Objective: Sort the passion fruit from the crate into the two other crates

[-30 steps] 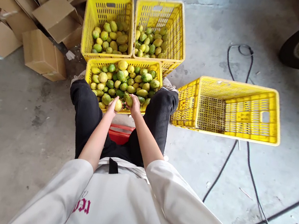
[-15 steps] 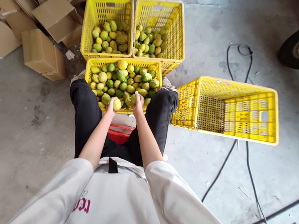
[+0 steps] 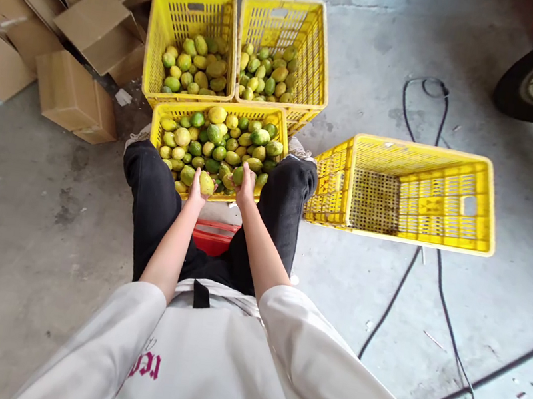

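Observation:
My left hand (image 3: 197,190) is closed around a yellow-green, lemon-like fruit (image 3: 207,183), held over the near edge of the front yellow crate (image 3: 180,107). To its right, my right hand (image 3: 246,188) grips a greener fruit (image 3: 238,175), its thumb pointing up along the side. Many loose fruits (image 3: 216,133), from deep green to yellow, fill the front crate, which stands between my knees. Some fingers of both hands are hidden behind the fruit.
Behind stand two more yellow crates, left (image 3: 153,40) and right (image 3: 320,66), partly filled with similar fruit. A bare-bottomed yellow crate (image 3: 417,233) lies to the right near black cables (image 3: 395,297). Cardboard boxes (image 3: 75,95) crowd the left; a wheel (image 3: 527,86) is far right.
The fruit in my left hand has turned, showing a longer, greener side. My right hand keeps its fruit in nearly the same place. The whole view has shifted very slightly.

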A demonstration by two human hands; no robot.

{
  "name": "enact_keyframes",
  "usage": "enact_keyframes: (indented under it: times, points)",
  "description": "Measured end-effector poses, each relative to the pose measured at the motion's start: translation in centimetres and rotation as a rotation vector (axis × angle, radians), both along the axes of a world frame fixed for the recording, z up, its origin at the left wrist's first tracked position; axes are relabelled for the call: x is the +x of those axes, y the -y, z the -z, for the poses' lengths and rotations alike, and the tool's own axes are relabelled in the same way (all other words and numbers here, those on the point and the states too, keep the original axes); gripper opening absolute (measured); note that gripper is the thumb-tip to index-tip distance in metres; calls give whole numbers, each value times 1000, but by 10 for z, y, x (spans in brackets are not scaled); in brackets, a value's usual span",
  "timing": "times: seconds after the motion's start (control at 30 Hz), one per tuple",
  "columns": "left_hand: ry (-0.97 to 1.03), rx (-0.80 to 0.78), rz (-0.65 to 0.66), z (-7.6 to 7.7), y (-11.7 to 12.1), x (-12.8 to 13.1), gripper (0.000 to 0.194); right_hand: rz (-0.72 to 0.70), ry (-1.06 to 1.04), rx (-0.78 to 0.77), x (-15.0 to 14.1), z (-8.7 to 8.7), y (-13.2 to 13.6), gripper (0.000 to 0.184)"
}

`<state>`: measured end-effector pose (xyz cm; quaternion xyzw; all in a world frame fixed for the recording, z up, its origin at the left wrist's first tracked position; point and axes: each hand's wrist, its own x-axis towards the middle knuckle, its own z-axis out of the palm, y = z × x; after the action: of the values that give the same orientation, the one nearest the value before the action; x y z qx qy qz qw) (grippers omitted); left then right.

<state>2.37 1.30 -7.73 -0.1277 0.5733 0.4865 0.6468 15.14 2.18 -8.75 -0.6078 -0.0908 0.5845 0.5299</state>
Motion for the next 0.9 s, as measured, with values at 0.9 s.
enact_keyframes:
  times: [0.9]
  points:
    - [52, 55, 37, 8, 0, -1, 32, 40, -59, -109, -6, 2, 4, 26]
